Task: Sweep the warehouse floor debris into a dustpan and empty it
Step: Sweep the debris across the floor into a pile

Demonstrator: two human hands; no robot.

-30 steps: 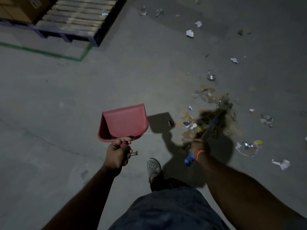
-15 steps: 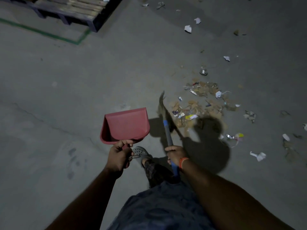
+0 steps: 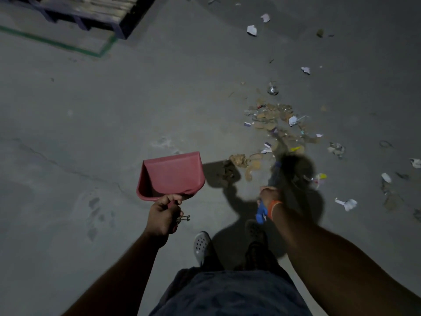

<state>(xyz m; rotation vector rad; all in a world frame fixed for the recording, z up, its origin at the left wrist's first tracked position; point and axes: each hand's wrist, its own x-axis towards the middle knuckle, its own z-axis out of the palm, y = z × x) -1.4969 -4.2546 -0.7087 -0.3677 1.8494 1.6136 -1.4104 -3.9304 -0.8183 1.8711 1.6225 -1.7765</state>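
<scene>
Left hand grips dustpan (airborne); right hand grips broom; debris ahead-right.

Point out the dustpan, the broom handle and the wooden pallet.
dustpan (image 3: 173, 173): head view, inside of the red pan.
broom handle (image 3: 260, 214): head view, blue end below the hand.
wooden pallet (image 3: 100, 8): head view, top slats.

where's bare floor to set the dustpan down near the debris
Bare concrete lies ahead and left of the red dustpan, out to the green floor line by the pallet. Right of it is crowded: the debris pile and scattered paper scraps.
</scene>
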